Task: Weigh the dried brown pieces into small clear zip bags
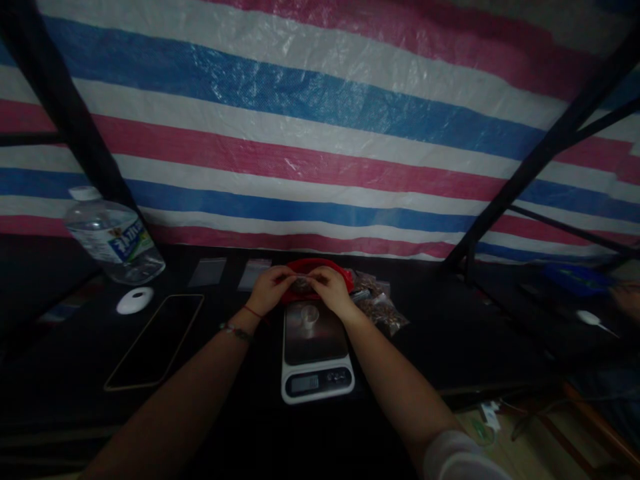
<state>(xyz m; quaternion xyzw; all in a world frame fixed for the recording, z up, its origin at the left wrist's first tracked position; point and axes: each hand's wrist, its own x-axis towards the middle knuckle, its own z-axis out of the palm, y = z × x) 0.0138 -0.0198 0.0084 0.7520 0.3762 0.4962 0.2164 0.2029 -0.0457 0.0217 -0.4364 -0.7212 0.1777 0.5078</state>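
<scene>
My left hand (269, 290) and my right hand (331, 287) pinch the top edge of a small clear plastic bag (301, 285) between them, its dark contents too small to make out. Both hands are over a red bowl (313, 263), which they partly cover. Just in front of the bowl stands a white digital kitchen scale (318, 395), with a small clear round cup (309, 315) on its dark plate. To the right of my right hand lie several filled clear bags (383, 312) with brownish small pieces inside.
Flat clear bags (208, 272) lie left of the bowl. Further left are a phone (156, 341), a white oval device (135, 301) and a large clear bottle (113, 240). Black frame posts (500, 193) stand before a striped sheet (310, 160). Another person's hand (627, 298) shows far right.
</scene>
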